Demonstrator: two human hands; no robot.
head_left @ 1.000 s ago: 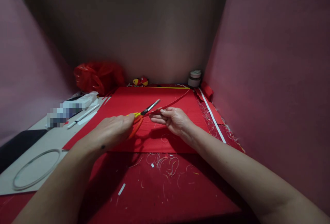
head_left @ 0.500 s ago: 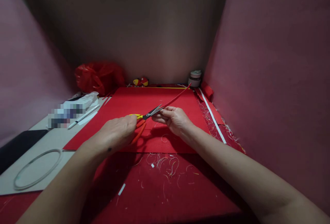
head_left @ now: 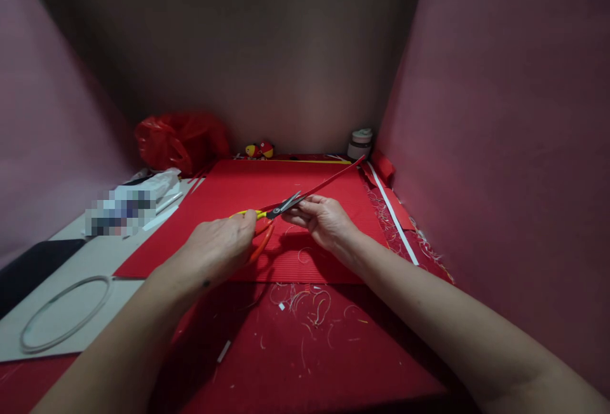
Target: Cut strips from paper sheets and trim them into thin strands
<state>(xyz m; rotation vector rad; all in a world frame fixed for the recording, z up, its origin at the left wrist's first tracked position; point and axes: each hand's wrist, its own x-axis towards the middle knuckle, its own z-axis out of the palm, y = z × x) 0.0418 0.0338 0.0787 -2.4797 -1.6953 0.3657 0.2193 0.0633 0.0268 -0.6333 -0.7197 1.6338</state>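
My left hand (head_left: 226, 239) is closed round the scissors (head_left: 276, 212), which have yellow and orange handles. Their blades are parted and point up to the right, close to the fingertips of my right hand (head_left: 321, 214). Those fingers pinch a narrow red strip (head_left: 336, 178) that slants up to the far right; a piece of it also shows left of the blades. Both hands are above a large red corrugated sheet (head_left: 267, 179). Whether the blades touch the strip is hard to make out.
On the left lie a grey wire ring (head_left: 28, 330), a black flat item (head_left: 42, 268) and a plastic packet (head_left: 164, 180). A red plastic bag (head_left: 183, 141), a small red-and-yellow toy (head_left: 265, 149) and a lidded jar (head_left: 359, 145) stand at the back. Thread scraps (head_left: 321, 306) litter the red cloth.
The red strip's far end has shifted right and a bit of it now shows left of the blades. The scissors have tilted and moved slightly; my right hand stays nearly in place.
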